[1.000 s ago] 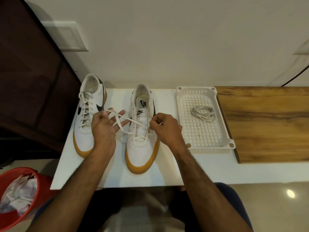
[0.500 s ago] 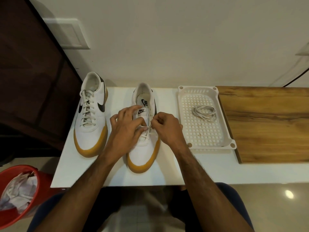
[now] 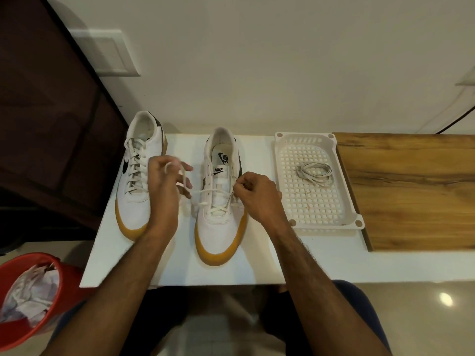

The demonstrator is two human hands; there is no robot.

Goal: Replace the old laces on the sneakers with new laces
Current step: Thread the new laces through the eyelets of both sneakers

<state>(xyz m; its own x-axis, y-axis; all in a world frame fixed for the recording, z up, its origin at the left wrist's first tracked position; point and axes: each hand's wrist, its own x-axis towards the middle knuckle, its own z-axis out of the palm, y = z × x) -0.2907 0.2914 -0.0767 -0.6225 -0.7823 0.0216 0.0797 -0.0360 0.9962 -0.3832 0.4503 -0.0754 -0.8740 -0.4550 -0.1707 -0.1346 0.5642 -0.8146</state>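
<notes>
Now the white gum-soled sneaker stands toe toward the person on the white table; its white lace runs leftward across the eyelets to the left hand, which holds it, while the right hand pinches the other strand beside the eyelets.

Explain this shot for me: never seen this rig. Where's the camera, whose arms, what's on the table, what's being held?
No machine here: a person wears a wide-angle camera on the head, looking down at their own bare arms. On the white table stand two white sneakers with tan soles. The left sneaker is fully laced. The right sneaker is laced only on its lower eyelets. The left hand holds one end of its lace, drawn out sideways; the right hand pinches the lace at the shoe's eyelets. A white perforated tray holds a coiled lace. A red bin sits on the floor at lower left.
</notes>
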